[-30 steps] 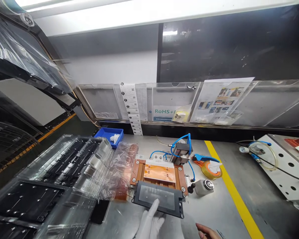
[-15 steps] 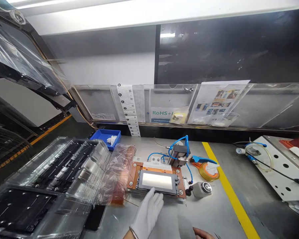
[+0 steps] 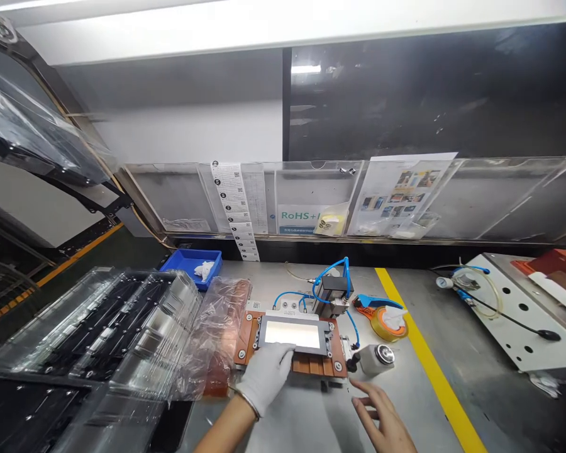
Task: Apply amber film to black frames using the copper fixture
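The left hand [image 3: 265, 371], in a white glove, lay over the lower edge of a black frame [image 3: 292, 333] with a pale bright window, fingers together; whether it gripped the frame or only pressed on it, couldn't tell. The frame sat on a copper fixture [image 3: 311, 363] on a steel bench [image 3: 311, 418]. The right hand [image 3: 382, 418], bare, was open with fingers spread, holding nothing, near the fixture's corner and a white jar [image 3: 375, 358] with a metal cap. Behind the jar were a tape roll [image 3: 389, 325] and blue tubing [image 3: 330, 277] running to a small valve block [image 3: 334, 292]. Left of the fixture: a loose plastic bag [image 3: 212, 333], plastic-wrapped black trays [image 3: 108, 327], and a blue bin [image 3: 191, 267] holding white tissue. Further back, a clear rack [image 3: 170, 201] held a strip of QR labels [image 3: 233, 201] and a sign [image 3: 295, 215] reading "RoHS+", its end hidden. The fixture's own label was too small to read.
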Tool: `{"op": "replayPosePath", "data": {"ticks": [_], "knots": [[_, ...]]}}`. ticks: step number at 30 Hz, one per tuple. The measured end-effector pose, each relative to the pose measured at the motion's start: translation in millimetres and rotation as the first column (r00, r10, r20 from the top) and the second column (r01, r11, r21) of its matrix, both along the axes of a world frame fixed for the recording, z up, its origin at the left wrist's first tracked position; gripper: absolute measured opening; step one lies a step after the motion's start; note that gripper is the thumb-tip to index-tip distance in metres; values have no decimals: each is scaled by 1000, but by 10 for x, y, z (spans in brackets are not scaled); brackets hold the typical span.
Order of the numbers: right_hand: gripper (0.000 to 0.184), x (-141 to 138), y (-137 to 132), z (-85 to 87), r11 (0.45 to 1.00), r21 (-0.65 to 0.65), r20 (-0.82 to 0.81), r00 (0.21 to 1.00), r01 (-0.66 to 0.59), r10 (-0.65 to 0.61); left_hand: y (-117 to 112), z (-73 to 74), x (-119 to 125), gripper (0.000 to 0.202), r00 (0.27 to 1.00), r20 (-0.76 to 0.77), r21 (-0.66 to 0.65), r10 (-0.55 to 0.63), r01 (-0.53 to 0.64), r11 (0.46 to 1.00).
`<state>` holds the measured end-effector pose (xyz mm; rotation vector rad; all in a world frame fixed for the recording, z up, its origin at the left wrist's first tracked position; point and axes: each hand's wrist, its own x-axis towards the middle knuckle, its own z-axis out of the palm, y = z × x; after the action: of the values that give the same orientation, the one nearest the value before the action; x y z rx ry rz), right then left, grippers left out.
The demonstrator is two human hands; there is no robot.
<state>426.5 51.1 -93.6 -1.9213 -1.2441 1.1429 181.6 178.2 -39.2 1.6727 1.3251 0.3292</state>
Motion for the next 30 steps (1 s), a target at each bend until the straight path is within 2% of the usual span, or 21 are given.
{"op": "replayPosePath", "data": {"ticks": [1,2,4,6,8,11,14,16,17,19,20,22,24,26,28,30], "knots": [[58,55,93,-39,1000,18,33,999,-19,19,43,-24,32,38,997,-55,147,-56,64,987],[58,101,187,-75,999,38,72,997,-24,22,79,-67,66,40,982,-144,271,-125,161,949],[57,164,359,-118,998,44,149,988,-45,38,123,-198,124,46,921,-326,400,-213,339,852],[57,193,496,-100,995,7,207,974,-100,96,135,-339,158,56,879,-416,401,-233,407,821],[57,200,586,-25,987,-41,235,959,-154,159,130,-430,172,58,864,-450,395,-226,420,817],[55,201,631,130,979,-82,286,936,-188,204,127,-427,150,62,855,-467,361,-226,418,834],[51,200,586,226,969,-145,295,926,-199,235,146,-328,19,63,862,-497,377,-101,319,870],[53,176,551,231,977,-113,251,947,-178,201,170,-262,-145,60,873,-482,410,71,153,899],[56,149,548,220,985,-71,222,960,-156,168,187,-235,-237,60,884,-443,387,152,36,921],[67,62,594,180,997,-6,126,989,-74,74,233,-201,-405,61,909,-331,220,253,-186,958],[72,4,645,158,1000,3,73,997,-27,26,262,-195,-465,61,924,-273,105,267,-247,963],[77,-130,786,117,999,-32,-20,999,44,-44,327,-207,-517,56,952,-176,-77,249,-266,961],[80,-257,927,87,992,-107,-93,992,71,-81,381,-242,-490,49,964,-126,-160,233,-252,955],[81,-345,991,67,984,-159,-147,983,82,-106,384,-277,-431,46,954,-98,-243,282,-298,923],[87,-386,922,47,979,-177,-188,973,100,-133,296,-288,-392,46,929,-90,-320,358,-367,873],[95,-400,710,17,974,-188,-235,958,124,-167,100,-265,-400,45,908,-87,-364,411,-413,835]]}}
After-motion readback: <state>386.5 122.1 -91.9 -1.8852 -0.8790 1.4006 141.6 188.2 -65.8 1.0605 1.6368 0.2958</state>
